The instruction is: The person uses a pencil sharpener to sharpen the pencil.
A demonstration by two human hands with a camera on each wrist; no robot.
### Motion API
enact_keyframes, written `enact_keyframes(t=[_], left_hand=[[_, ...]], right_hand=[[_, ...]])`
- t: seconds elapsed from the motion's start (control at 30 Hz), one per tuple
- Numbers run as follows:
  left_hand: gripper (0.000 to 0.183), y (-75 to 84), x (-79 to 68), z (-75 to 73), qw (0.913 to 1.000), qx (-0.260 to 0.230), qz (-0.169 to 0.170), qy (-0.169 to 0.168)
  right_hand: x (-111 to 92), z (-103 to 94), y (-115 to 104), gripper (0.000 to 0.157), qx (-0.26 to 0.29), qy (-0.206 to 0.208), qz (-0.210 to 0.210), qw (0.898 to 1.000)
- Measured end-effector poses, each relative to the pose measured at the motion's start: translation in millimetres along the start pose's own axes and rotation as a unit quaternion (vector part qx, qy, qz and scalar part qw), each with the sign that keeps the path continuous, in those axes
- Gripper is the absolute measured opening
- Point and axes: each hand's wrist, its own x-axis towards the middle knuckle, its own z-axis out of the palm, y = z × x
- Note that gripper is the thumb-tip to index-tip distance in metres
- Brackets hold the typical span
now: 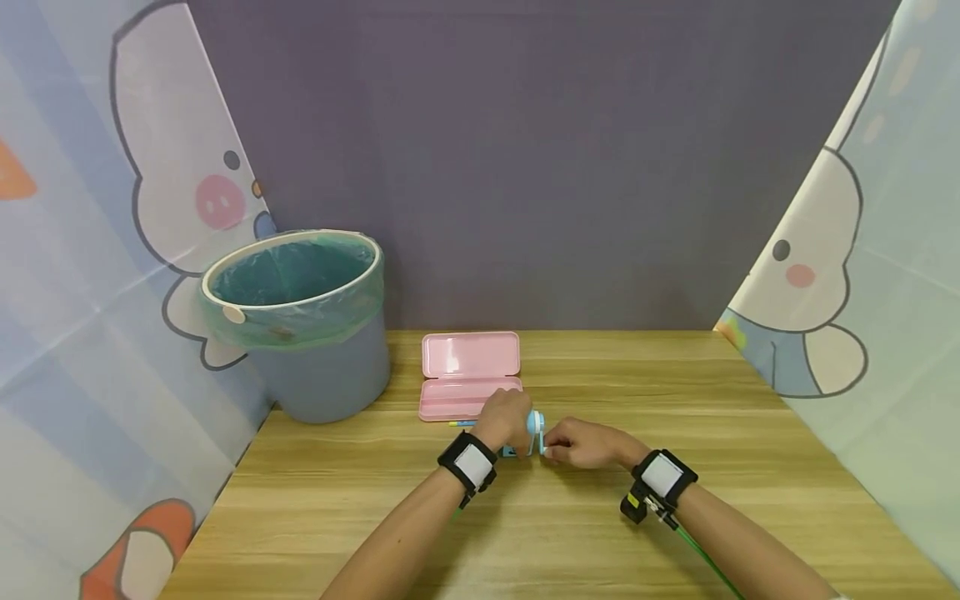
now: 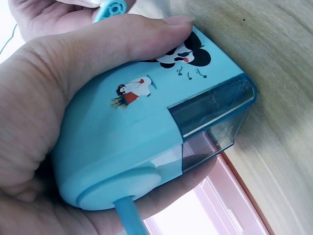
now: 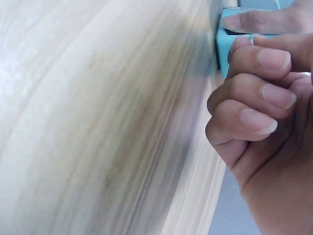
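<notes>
My left hand (image 1: 507, 418) grips a light blue crank pencil sharpener (image 2: 117, 142) on the table, its thumb laid across the side printed with small cartoon figures. A clear shavings drawer (image 2: 215, 117) forms the sharpener's lower part. From the round front sticks a blue pencil (image 2: 130, 216); in the head view, its yellow-and-blue end (image 1: 459, 423) shows left of the left hand. My right hand (image 1: 589, 443) pinches the crank handle (image 2: 111, 10) at the sharpener's right, its other fingers curled in. The fingers partly hide the handle.
An open pink pencil case (image 1: 471, 355) lies just behind the left hand. At the back left stands a blue-grey bin (image 1: 330, 375) lined with a green bag. A dark grey panel (image 1: 555, 167) closes off the back of the wooden table (image 1: 675, 375).
</notes>
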Motion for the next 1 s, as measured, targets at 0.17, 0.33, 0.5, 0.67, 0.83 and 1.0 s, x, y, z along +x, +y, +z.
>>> enact_keyframes(t=[0.17,0.33,0.5,0.67,0.83,1.0], left_hand=[[0.039,-0.9,-0.5,0.1,0.9999,0.012,0.004,0.009],[0.04,-1.7,-2.0,1.6,0.9998,0.008,0.008,0.018],[0.039,-0.8,-0.9,-0.3,0.9998,0.009,0.01,0.016],[0.038,-0.9,-0.7,-2.2,0.9999,0.01,0.005,0.012],[0.037,-0.5,0.3,-0.4,0.9999,0.008,0.005,0.012],[0.039,-2.2,4.7,2.3,0.9992,0.033,0.016,0.019]], right_hand=[[0.0,-0.4,-1.3,0.033,0.018,-0.003,0.001,1.0],[-1.1,0.8,-2.7,0.033,0.025,-0.003,0.007,1.0],[-4.0,-1.5,-4.2,0.033,0.038,-0.002,0.006,0.999],[-5.2,-4.2,-7.5,0.032,0.057,0.003,-0.001,0.998],[-6.7,-3.0,-6.7,0.033,0.068,0.005,-0.008,0.998],[-8.8,-5.6,-6.4,0.033,0.074,0.013,-0.012,0.997]])
